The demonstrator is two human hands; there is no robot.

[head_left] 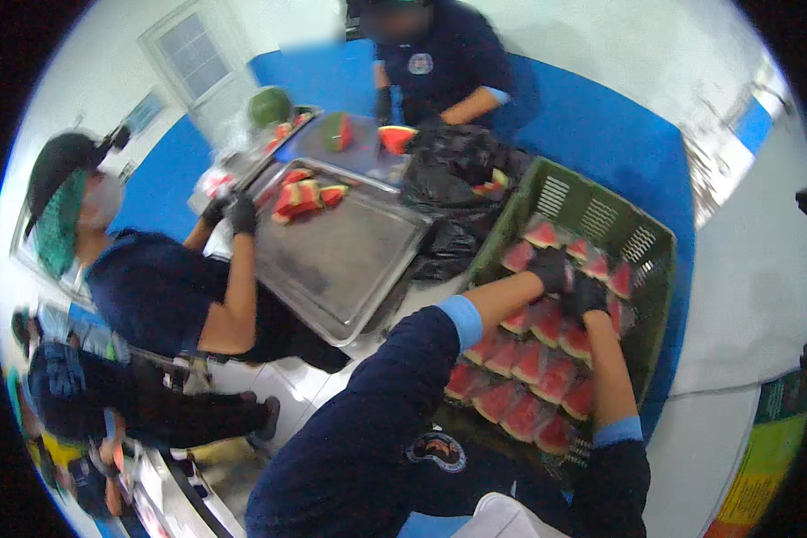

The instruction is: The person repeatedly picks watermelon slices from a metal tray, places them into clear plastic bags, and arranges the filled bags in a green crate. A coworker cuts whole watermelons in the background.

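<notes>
Both my hands wear black gloves and meet over a green plastic crate [650, 231]. Inside it, watermelon wedges [554, 380] stand in rows, red flesh up, in what looks like clear plastic wrap. My left hand [550, 270] is closed, its curled fingers close to my right hand. My right hand [585, 295] is closed too, its fingers bent toward the left. Between them is a wedge mostly hidden by the gloves. More watermelon wedges [542, 235] sit just beyond my hands, near the crate's far wall.
Left of the crate, a metal tray [341, 269] holds cut watermelon pieces [298, 199]. A black plastic bag [453, 170] lies against the crate. Across the table, a co-worker [453, 67] handles a watermelon piece [396, 138]. Another co-worker [166, 287] stands at the left by the tray.
</notes>
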